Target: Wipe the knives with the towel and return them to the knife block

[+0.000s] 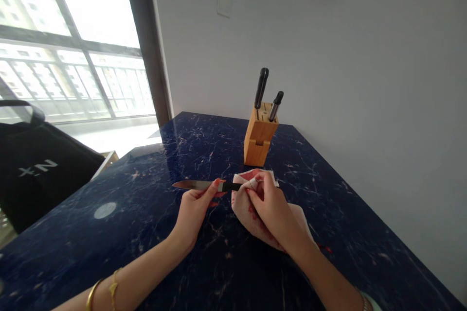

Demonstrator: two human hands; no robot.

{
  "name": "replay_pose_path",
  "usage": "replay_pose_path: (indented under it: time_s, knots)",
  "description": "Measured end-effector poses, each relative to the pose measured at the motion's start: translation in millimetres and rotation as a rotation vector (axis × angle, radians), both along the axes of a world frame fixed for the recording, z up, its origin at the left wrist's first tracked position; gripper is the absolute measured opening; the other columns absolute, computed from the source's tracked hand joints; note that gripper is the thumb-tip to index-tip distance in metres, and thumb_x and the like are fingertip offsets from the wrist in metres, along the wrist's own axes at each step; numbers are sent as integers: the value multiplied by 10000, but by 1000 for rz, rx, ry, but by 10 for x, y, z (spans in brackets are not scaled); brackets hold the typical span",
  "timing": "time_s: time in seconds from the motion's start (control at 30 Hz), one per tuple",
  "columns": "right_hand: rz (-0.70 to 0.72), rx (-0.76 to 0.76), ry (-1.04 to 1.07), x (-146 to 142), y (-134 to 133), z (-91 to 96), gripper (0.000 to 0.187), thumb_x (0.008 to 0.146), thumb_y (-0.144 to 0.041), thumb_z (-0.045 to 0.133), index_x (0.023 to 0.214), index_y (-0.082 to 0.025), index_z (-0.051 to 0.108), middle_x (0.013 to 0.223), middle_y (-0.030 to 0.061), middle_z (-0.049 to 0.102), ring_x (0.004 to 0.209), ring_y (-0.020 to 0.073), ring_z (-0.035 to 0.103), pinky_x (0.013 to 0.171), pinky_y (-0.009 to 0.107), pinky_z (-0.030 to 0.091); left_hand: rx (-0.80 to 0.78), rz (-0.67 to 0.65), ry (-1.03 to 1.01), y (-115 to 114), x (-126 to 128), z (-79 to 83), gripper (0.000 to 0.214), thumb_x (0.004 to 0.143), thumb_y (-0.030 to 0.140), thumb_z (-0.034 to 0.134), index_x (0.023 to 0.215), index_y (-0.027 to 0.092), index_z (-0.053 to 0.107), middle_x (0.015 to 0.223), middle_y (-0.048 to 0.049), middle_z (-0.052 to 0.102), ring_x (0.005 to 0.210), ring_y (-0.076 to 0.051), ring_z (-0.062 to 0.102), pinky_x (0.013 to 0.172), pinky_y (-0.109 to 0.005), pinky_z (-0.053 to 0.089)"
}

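My left hand [199, 204] pinches a knife [193, 185] by the blade near its handle, thumb on top. The knife lies level above the table, its tip pointing left and its black handle to the right. A white cloth with red marks [242, 211] is bunched in my right hand [268, 201], whose fingers press it around the end of the handle. The cloth hangs down below this hand, and the handle's far end is hidden in it. Just behind the cloth stands a wooden knife block [258, 143].
Two dark-handled tools, one black handle [261, 88] and one with a metal part [276, 106], stick up from the block. The dark blue marbled table [204, 141] meets a grey wall behind. A black bag [44, 170] is at the left, by the window. A pale round spot [105, 210] shows on the tabletop.
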State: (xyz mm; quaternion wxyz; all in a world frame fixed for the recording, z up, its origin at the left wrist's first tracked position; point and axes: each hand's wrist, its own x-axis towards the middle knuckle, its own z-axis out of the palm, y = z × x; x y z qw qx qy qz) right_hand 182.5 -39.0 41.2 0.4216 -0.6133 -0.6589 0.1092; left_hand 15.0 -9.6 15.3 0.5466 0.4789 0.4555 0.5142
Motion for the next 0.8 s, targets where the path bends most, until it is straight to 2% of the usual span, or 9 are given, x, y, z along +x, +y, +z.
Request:
replay_pose_path:
  time_s: [0.23,0.5,0.67,0.8]
  knots:
    - [75,35,51,-164,-21,-8,117,798,-161,451,890,-223,487,856,30,596,828,179,578,761,352,453,45,7,31,-56,35,4,327,732,424,608,909,162,691,867,-48,713,822,-218,638,611,-240,456]
    - [188,33,184,-295,-54,-118,64,800,-164,471,835,-210,499,823,18,596,770,144,590,731,287,474,137,-33,68,-86,50,44,226,739,339,620,882,183,701,840,-23,713,778,-191,635,663,-239,477]
    - [138,36,251,-288,-51,-100,107,800,-176,483,892,-219,450,836,14,590,759,146,593,708,292,481,179,-71,106,-93,62,35,232,730,333,623,881,174,698,866,-31,712,814,-201,639,737,-266,494]
    - [108,18,248,-288,-62,-68,80,796,-187,494,848,-218,442,811,10,573,744,146,585,705,294,477,195,-93,123,-92,61,17,231,728,331,622,889,183,696,919,-30,706,874,-207,635,793,-276,487]
